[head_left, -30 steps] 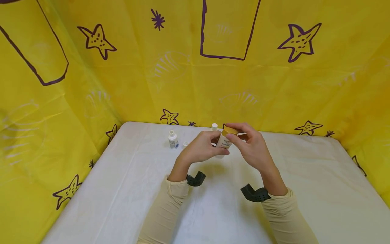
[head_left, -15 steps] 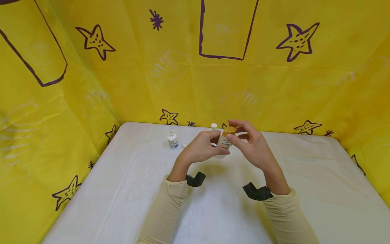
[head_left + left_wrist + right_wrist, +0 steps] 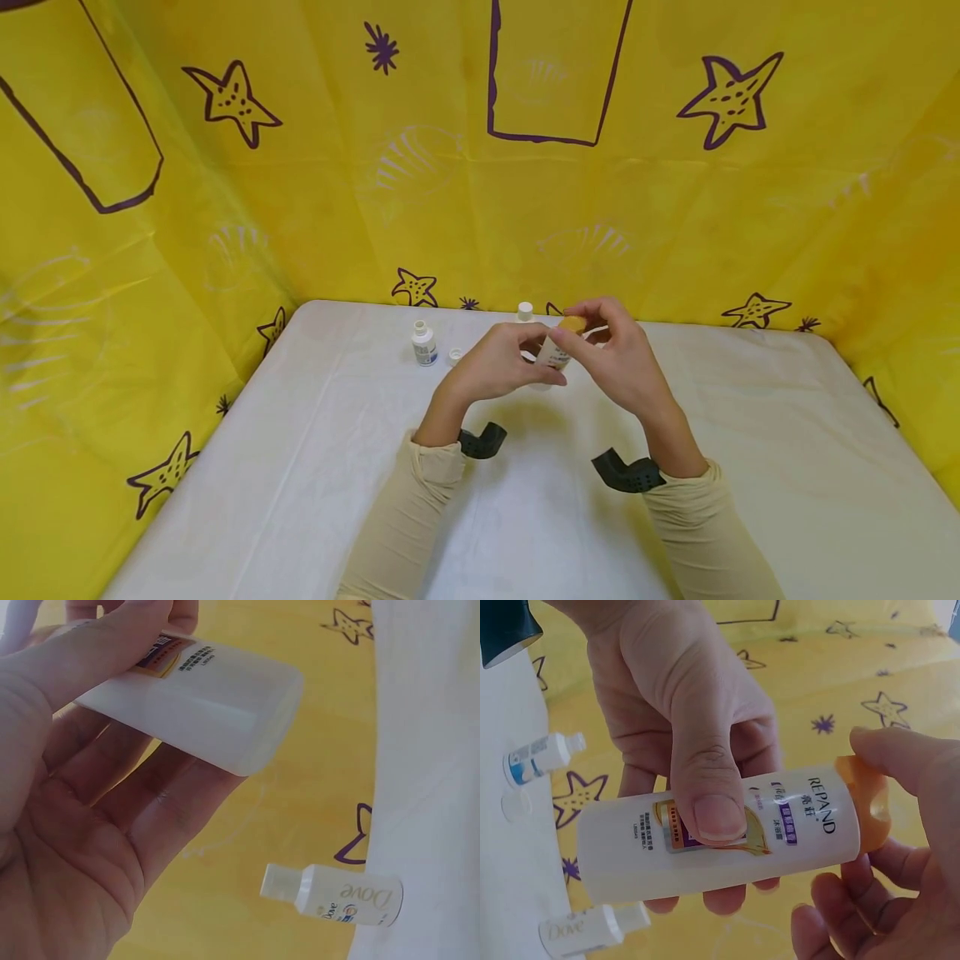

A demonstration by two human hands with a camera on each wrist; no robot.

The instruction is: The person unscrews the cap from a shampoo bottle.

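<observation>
The left hand (image 3: 495, 364) has its grip round the white REPAND body-wash bottle (image 3: 727, 868), which is tilted in the air above the bench (image 3: 300, 492). The right hand (image 3: 621, 360) pinches its orange cap (image 3: 866, 802). Behind them stands a capped Dove bottle (image 3: 351, 896); leftward, an uncapped bottle (image 3: 424, 345) is beside a white cap (image 3: 455, 357).

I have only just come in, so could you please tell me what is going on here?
A person's left hand grips a white REPAND bottle above the table, while the right hand pinches its orange cap, which is on the bottle. Farther back stands a capped Dove bottle; to the left are an uncapped white bottle and a loose white cap.
</observation>
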